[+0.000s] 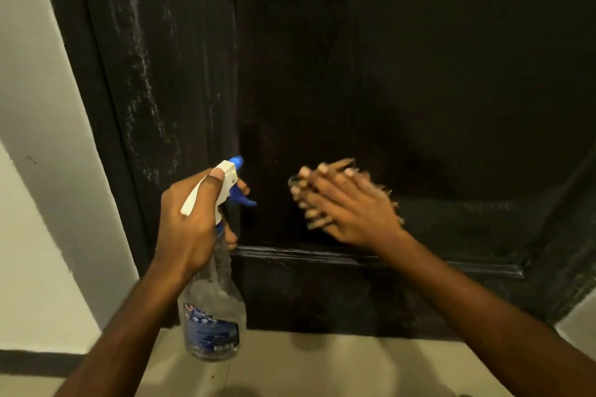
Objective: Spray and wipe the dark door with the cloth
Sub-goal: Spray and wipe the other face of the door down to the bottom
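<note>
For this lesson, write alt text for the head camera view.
The left hand holds a clear spray bottle aimed at a dark door, while the blurred right hand presses against the door panel; any cloth is too blurred to see.

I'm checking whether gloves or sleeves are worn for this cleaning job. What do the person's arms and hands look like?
No gloves and no sleeves show: both forearms are bare to the frame edge. The left hand has no ring, watch or band. The right hand is motion-blurred, so small items there cannot be ruled out.
</note>
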